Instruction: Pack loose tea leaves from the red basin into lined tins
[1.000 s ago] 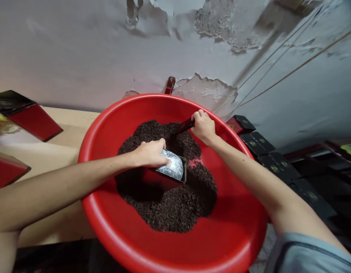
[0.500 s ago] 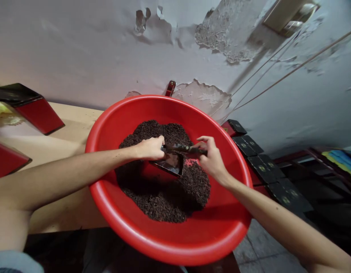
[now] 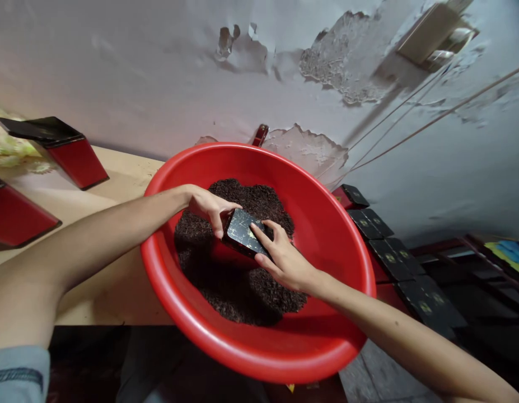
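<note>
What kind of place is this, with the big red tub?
Perhaps a small packing workroom. There's a wide red tub of dark, loose bits, black-lidded boxes are lined up in rows, and the wall behind is peeling.

The place looks like a workroom: peeling wall [image 3: 158, 84], big basin [image 3: 259, 366] of dark shreds [image 3: 246, 193], rows of black-topped boxes [image 3: 391, 257].

basin [image 3: 330, 252]: solid red | dried leaves [image 3: 259, 198]: dark brown | canister lid [image 3: 241, 225]: black, gold flecks | far left canister [image 3: 80, 163]: red, black top
</note>
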A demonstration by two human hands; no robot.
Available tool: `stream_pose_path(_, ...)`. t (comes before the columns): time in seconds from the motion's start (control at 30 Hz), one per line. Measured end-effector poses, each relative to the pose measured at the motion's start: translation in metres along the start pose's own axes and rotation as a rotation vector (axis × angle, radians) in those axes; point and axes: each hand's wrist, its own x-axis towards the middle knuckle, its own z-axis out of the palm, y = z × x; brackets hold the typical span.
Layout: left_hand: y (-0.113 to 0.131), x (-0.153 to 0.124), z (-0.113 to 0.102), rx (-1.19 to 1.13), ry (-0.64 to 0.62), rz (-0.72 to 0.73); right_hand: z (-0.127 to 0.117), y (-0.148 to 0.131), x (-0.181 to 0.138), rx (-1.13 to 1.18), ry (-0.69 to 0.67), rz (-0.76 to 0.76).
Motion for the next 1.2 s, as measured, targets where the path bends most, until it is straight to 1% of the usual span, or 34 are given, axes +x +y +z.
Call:
stream_pose_path(0.03, -0.002, -0.002, -0.003, -0.045, -0.014, -0.019, 0.000, -0.001, 0.003, -0.033, 0.009, -0.006)
stream_pose_path(0.17, -0.002, -0.001, 0.000, -0.134, 0.075, -0.085, 0.001, -0.010, 0.003, -0.177, 0.023, -0.019)
stream_pose_path(0.27, 0.000, 0.001, 0.003, -0.136, 0.045, -0.132, 0.000, -0.018, 0.000, -0.247, 0.019, -0.037)
stream_pose_path(0.33, 0.002, 0.002, 0.001, -0.128, 0.030, -0.176, -0.002, -0.019, 0.003, -0.220, 0.004, -0.046)
stream_pose_path(0.37, 0.003, 0.002, -0.001, -0.122, 0.044, -0.190, -0.003, -0.019, 0.006, -0.189, -0.005, -0.043)
stream_pose_path(0.47, 0.008, 0.003, -0.002, -0.113, 0.108, -0.233, -0.009, -0.016, 0.022, -0.066, -0.054, 0.003)
stream_pose_path(0.57, 0.014, -0.001, 0.002, -0.089, 0.191, -0.292, -0.012, -0.016, 0.038, 0.024, -0.103, 0.042)
stream_pose_path(0.67, 0.018, -0.005, 0.004, 0.015, 0.255, -0.320, -0.013, -0.018, 0.046, 0.018, -0.003, 0.031)
stream_pose_path(0.7, 0.020, -0.007, 0.005, 0.075, 0.276, -0.303, -0.015, -0.018, 0.046, 0.005, 0.026, 0.013)
stream_pose_path(0.77, 0.032, -0.008, 0.008, 0.211, 0.311, -0.198, -0.025, -0.018, 0.038, -0.038, 0.070, -0.044)
stream_pose_path(0.83, 0.053, -0.008, 0.018, 0.382, 0.381, -0.049, -0.045, -0.015, 0.021, -0.085, 0.135, -0.089)
stream_pose_path(0.87, 0.067, -0.007, 0.024, 0.470, 0.439, 0.031, -0.058, -0.010, 0.009, -0.096, 0.188, -0.091)
stream_pose_path(0.93, 0.100, -0.001, 0.039, 0.614, 0.589, 0.196, -0.086, 0.003, -0.019, -0.082, 0.344, -0.056)
stream_pose_path(0.97, 0.117, 0.005, 0.047, 0.654, 0.657, 0.278, -0.100, 0.013, -0.034, -0.064, 0.445, -0.033)
stream_pose_path(1.0, 0.133, 0.014, 0.052, 0.681, 0.693, 0.359, -0.112, 0.023, -0.049, -0.054, 0.560, -0.029)
stream_pose_path(1.03, 0.148, 0.026, 0.057, 0.709, 0.692, 0.438, -0.123, 0.035, -0.064, -0.056, 0.681, -0.002)
stream_pose_path(1.1, 0.174, 0.063, 0.058, 0.785, 0.623, 0.593, -0.139, 0.061, -0.089, -0.138, 0.889, 0.152)
stream_pose_path(1.13, 0.185, 0.086, 0.056, 0.817, 0.602, 0.677, -0.145, 0.076, -0.099, -0.196, 0.966, 0.258)
stream_pose_path(1.2, 0.204, 0.141, 0.045, 0.852, 0.593, 0.814, -0.152, 0.109, -0.111, -0.312, 1.071, 0.434)
